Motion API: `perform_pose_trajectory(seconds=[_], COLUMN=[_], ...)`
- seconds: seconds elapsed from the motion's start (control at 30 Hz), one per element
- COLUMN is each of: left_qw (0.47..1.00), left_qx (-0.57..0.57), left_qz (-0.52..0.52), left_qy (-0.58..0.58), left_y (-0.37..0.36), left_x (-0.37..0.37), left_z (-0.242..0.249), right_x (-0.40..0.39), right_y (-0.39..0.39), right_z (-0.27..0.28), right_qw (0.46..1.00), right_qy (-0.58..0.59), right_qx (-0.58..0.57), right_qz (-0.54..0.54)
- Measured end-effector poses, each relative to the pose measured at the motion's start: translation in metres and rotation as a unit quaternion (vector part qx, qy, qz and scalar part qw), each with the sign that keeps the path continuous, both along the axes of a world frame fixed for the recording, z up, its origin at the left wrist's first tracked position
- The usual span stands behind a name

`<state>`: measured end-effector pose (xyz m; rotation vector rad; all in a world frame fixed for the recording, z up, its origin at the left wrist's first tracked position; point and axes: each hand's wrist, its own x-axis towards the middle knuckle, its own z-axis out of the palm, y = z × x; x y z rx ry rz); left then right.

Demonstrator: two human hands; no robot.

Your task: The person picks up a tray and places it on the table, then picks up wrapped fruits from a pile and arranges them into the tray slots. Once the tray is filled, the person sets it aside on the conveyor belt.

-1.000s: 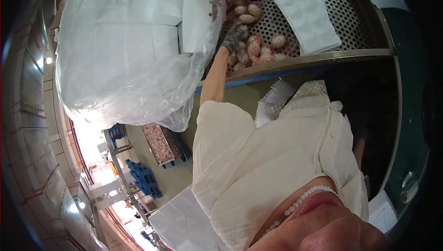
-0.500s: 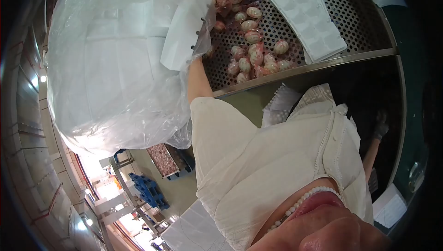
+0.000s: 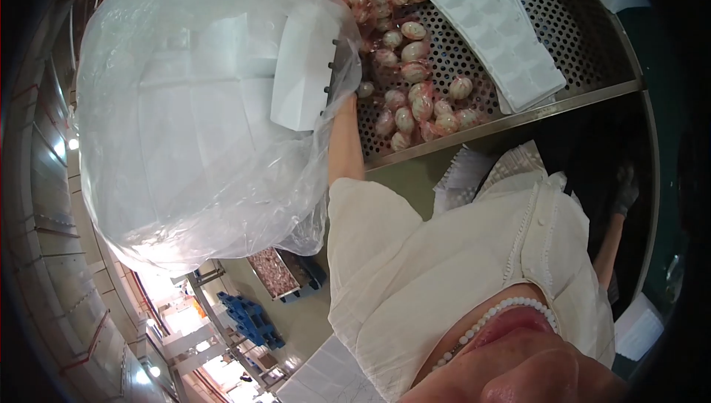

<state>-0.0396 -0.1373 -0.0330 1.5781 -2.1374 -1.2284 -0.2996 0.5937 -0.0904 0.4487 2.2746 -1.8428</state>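
A large clear plastic bag [image 3: 185, 181] with stacked white trays inside bulges across the upper left. One white tray piece [image 3: 300, 70] shows at its right side. My left forearm [image 3: 345, 144] reaches up to the bag's right edge, where my left hand is hidden by plastic, so its grip does not show. Just right of that arm lie egg-shaped pale pieces [image 3: 415, 51] in clear and red wrappers. At the far right my right hand [image 3: 626, 190], in a grey glove, hangs low in shadow. Its fingers look loosely stretched, with nothing visible in them.
The wrapped pieces lie on a perforated metal table [image 3: 585, 55] with a raised metal rim [image 3: 511, 123]. White compartment trays [image 3: 500, 40] rest on it. Behind me stand a bin of reddish pieces [image 3: 274, 273] and blue pallets [image 3: 252, 321]. A white box [image 3: 638, 327] sits at lower right.
My left forearm and the bag's right edge have shifted right, over more of the table. The whole view has slid slightly right and down. My right hand still hangs low.
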Motion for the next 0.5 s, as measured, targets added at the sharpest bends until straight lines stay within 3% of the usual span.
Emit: perform_pose_trajectory(seconds=[0.07,0.17,0.5], left_qw=[1.0,1.0,1.0], left_qx=[-0.001,-0.001,-0.004], left_qz=[-0.003,-0.006,0.003], left_qy=[0.003,0.002,-0.009], left_y=[-0.001,-0.005,-0.01], left_x=[-0.009,-0.02,-0.018], left_z=[-0.003,-0.006,-0.001], right_x=[-0.002,0.0,0.009], right_y=[-0.027,-0.035,-0.034], right_z=[0.048,0.081,0.07], right_qw=[0.992,0.982,0.987], right_qy=[0.087,0.14,0.114], right_qx=[0.035,0.059,0.067], right_qz=[0.088,0.117,0.088])
